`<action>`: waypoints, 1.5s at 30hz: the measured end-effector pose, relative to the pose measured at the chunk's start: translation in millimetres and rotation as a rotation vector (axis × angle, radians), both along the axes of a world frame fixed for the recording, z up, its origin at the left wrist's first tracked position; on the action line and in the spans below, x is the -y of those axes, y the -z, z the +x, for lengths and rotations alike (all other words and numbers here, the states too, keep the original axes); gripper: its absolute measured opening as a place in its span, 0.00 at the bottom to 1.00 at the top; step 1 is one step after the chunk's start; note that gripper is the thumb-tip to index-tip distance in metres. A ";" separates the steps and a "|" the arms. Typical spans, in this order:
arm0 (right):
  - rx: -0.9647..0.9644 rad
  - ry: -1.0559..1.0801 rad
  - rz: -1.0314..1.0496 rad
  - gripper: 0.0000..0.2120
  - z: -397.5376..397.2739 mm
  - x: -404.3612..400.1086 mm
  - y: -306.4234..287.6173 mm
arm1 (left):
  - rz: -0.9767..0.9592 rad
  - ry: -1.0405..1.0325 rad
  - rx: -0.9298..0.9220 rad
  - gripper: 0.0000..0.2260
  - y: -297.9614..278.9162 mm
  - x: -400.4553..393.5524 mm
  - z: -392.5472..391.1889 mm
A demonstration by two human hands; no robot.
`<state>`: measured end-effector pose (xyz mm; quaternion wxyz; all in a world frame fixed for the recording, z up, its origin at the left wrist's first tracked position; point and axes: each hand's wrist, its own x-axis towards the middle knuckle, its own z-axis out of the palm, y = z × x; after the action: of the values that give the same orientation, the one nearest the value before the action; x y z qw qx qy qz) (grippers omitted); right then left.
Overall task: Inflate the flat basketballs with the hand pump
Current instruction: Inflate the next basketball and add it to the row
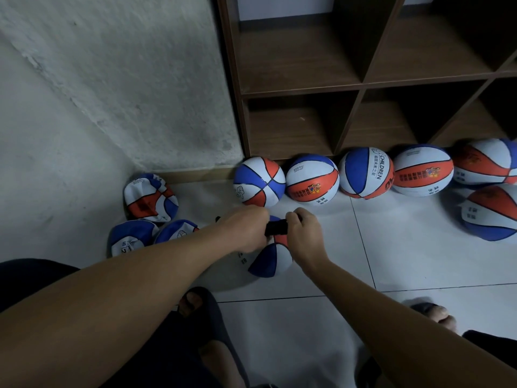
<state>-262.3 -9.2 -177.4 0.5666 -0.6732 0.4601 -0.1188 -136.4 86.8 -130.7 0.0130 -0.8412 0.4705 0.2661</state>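
Both hands grip pump handle (276,227) | left hand (246,231), right hand (303,233) | over seemingly half-flat basketball (272,260)

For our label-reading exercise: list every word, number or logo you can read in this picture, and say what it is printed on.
"CHILDREN": on the white panel of the third ball in the row by the shelf.
Large dark letters low on that same ball: cut off, unreadable.
Small print on the second ball, fourth ball and the flat balls: too small or blurred to read.
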 end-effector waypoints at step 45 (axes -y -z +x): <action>-0.019 -0.005 0.081 0.35 23.4 -13.5 34.7 | -0.007 -0.322 -0.050 0.15 9.3 -46.8 60.1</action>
<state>-239.0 4.4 -212.1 0.5894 -0.6518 0.4682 -0.0924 -76.3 133.6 -140.0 -0.0446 -0.8989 0.3305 0.2841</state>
